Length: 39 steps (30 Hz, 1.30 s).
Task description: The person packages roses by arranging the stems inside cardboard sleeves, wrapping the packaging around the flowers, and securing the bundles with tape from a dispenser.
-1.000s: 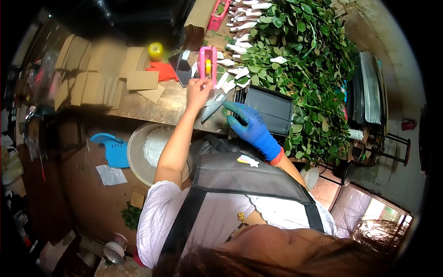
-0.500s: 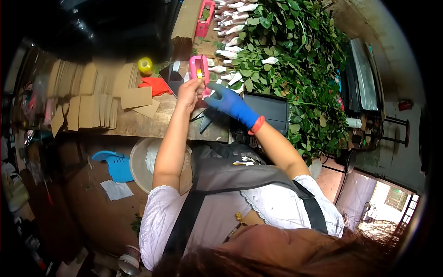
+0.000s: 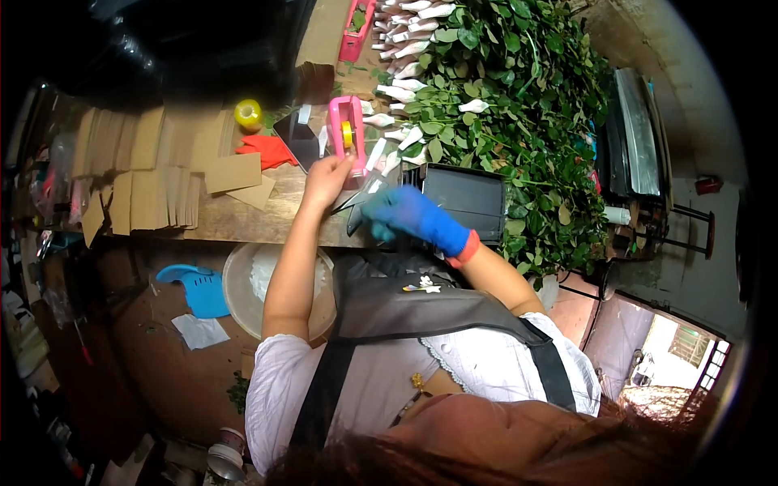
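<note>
My bare left hand (image 3: 331,180) is at the near end of a pink tape dispenser (image 3: 361,130) holding a yellow roll (image 3: 347,134). Its fingers are closed; whatever they pinch is hidden. My right hand (image 3: 397,212), in a blue glove with a red cuff, hovers over the bench's front edge, blurred and with fingers bent. It is beside dark pointed pieces (image 3: 355,219), and I cannot make out whether it holds anything. White-wrapped flower heads (image 3: 409,136) on leafy stems (image 3: 470,134) lie just beyond the hands.
Stacked cardboard pieces (image 3: 150,190), a red cloth (image 3: 267,151) and a yellow tape roll (image 3: 249,115) lie to the left. A dark tray (image 3: 466,198) stands right of the glove. Below the bench are a round tub (image 3: 243,279) and a blue plastic piece (image 3: 203,290).
My gloved right hand has come away from the left hand and the dispenser, back toward my body. My left hand has lowered slightly and stays at the dispenser's near end.
</note>
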Each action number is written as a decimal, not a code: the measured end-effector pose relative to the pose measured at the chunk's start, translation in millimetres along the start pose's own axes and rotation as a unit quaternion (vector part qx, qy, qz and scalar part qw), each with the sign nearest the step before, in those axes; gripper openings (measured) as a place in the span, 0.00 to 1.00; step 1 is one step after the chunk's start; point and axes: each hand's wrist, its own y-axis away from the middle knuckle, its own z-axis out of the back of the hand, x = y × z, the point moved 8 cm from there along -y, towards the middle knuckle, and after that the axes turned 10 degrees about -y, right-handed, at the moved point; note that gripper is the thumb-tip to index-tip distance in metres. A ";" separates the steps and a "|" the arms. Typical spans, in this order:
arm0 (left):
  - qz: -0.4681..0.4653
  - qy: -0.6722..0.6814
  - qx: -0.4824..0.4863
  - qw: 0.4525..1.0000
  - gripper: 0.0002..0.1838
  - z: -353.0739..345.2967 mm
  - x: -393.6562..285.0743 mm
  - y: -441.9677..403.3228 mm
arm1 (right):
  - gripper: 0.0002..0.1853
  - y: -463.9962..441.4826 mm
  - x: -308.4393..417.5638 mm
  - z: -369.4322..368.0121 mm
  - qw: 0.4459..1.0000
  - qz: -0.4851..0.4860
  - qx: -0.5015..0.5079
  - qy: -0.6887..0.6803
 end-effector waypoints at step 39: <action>-0.480 -0.439 -0.101 0.753 0.13 -255.8 -279.0 56.3 | 0.24 213.8 -146.2 215.3 0.898 0.267 -0.197 -0.291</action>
